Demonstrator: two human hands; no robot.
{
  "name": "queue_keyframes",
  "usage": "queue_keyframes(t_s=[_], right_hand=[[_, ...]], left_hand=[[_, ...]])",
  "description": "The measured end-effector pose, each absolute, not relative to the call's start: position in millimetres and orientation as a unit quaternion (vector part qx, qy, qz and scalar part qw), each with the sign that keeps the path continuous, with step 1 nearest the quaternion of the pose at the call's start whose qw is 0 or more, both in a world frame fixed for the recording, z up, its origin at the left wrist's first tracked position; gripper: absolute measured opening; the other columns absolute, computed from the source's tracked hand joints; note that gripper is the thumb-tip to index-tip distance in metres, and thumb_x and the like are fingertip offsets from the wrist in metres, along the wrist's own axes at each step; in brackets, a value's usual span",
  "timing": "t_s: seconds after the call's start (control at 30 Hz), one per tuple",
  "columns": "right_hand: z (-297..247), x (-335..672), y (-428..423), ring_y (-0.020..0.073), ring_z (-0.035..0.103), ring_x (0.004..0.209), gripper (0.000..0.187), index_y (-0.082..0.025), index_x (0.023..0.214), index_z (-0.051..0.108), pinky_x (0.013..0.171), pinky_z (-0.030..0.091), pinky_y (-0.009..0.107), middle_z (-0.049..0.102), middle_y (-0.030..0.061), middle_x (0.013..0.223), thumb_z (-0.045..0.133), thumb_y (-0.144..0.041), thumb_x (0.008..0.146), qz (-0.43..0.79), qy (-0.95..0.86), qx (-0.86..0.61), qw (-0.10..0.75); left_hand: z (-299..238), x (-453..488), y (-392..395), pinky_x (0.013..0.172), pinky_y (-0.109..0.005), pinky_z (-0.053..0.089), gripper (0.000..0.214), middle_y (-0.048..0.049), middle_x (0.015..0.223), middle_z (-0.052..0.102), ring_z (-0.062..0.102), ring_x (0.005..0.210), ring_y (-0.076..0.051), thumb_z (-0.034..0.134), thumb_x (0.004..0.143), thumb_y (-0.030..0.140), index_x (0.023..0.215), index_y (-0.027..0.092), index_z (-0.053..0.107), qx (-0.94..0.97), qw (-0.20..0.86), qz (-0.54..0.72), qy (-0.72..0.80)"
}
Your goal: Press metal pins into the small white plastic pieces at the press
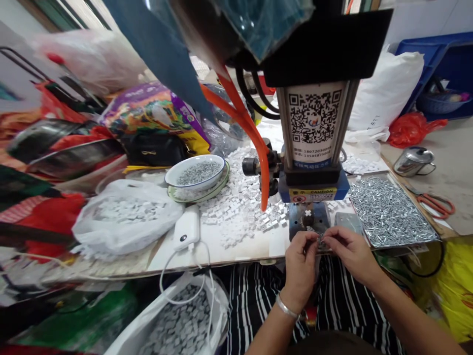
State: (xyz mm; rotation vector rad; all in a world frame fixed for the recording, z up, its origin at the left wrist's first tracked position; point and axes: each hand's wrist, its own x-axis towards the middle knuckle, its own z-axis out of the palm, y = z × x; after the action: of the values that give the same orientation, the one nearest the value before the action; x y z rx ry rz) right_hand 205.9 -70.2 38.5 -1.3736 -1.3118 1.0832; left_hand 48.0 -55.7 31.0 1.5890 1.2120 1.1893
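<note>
The left hand (pixel 300 270) and right hand (pixel 350 251) close on a small metal piece (pixel 320 240), fingertips pinched, just in front of a pneumatic press die (pixel 308 219). Much stock remains: a tray of steel pins (pixel 391 212) right of the hands, loose white blocks (pixel 240 199) beyond them on the bench (pixel 221 256).

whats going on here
A person is working at a press, their left hand and right hand together pinching a small metal piece just in front of its base. A tray of silver pins lies to the right, a heap of white blocks to the left.
</note>
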Motion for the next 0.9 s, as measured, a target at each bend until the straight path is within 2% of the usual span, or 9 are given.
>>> queue_keyframes(t_s=[0.17, 0.37, 0.5, 0.73, 0.8, 0.9], right_hand=[[40.2, 205.4, -70.5, 0.0166, 0.058, 0.071, 0.023, -0.021, 0.09, 0.069, 0.066, 0.047, 0.027, 0.066, 0.0009, 0.077, 0.062, -0.043, 0.092, 0.443, -0.53, -0.563, 0.455], [42.5, 203.7, -69.8, 0.0178, 0.062, 0.077, 0.023, -0.021, 0.09, 0.071, 0.071, 0.049, 0.028, 0.07, 0.0032, 0.084, 0.058, -0.039, 0.093, 0.396, -0.572, -0.563, 0.445], [40.0, 200.2, -68.5, 0.0184, 0.066, 0.078, 0.021, -0.021, 0.089, 0.072, 0.073, 0.051, 0.029, 0.073, 0.0038, 0.085, 0.06, -0.038, 0.092, 0.369, -0.572, -0.567, 0.464], [33.2, 194.6, -65.7, 0.0186, 0.066, 0.069, 0.029, -0.02, 0.084, 0.073, 0.065, 0.054, 0.029, 0.072, 0.0044, 0.077, 0.067, -0.048, 0.086, 0.377, -0.511, -0.585, 0.505], [32.2, 194.6, -65.5, 0.0179, 0.064, 0.066, 0.031, -0.02, 0.084, 0.072, 0.062, 0.053, 0.029, 0.071, 0.0041, 0.075, 0.067, -0.05, 0.085, 0.391, -0.5, -0.583, 0.507], [32.0, 195.6, -65.6, 0.018, 0.065, 0.069, 0.03, -0.02, 0.086, 0.073, 0.064, 0.053, 0.029, 0.072, 0.0043, 0.079, 0.067, -0.049, 0.087, 0.396, -0.506, -0.578, 0.502]], left_hand=[[27.9, 47.5, -57.8, 0.08, -0.029, 0.053, 0.017, -0.0034, 0.094, 0.069, 0.065, 0.087, -0.017, 0.055, 0.093, 0.01, 0.101, 0.021, 0.065, 0.686, 0.317, 0.475, 0.451], [30.0, 51.0, -60.5, 0.079, -0.028, 0.053, 0.019, -0.0031, 0.094, 0.069, 0.065, 0.086, -0.016, 0.054, 0.093, 0.008, 0.101, 0.021, 0.064, 0.699, 0.305, 0.477, 0.437], [31.9, 53.2, -60.3, 0.081, -0.03, 0.053, 0.019, -0.0033, 0.093, 0.069, 0.065, 0.086, -0.017, 0.056, 0.091, 0.01, 0.102, 0.022, 0.066, 0.654, 0.351, 0.482, 0.466], [35.7, 56.1, -50.1, 0.074, -0.027, 0.052, 0.012, -0.0007, 0.084, 0.066, 0.063, 0.08, -0.016, 0.063, 0.085, 0.018, 0.096, 0.02, 0.064, 0.48, 0.54, 0.489, 0.489], [37.1, 56.5, -49.4, 0.073, -0.027, 0.051, 0.011, -0.0008, 0.084, 0.066, 0.063, 0.079, -0.016, 0.064, 0.084, 0.019, 0.095, 0.02, 0.064, 0.47, 0.548, 0.49, 0.488], [37.3, 56.8, -52.2, 0.078, -0.03, 0.052, 0.013, -0.002, 0.088, 0.068, 0.064, 0.083, -0.017, 0.061, 0.086, 0.017, 0.098, 0.02, 0.066, 0.522, 0.493, 0.488, 0.497]])
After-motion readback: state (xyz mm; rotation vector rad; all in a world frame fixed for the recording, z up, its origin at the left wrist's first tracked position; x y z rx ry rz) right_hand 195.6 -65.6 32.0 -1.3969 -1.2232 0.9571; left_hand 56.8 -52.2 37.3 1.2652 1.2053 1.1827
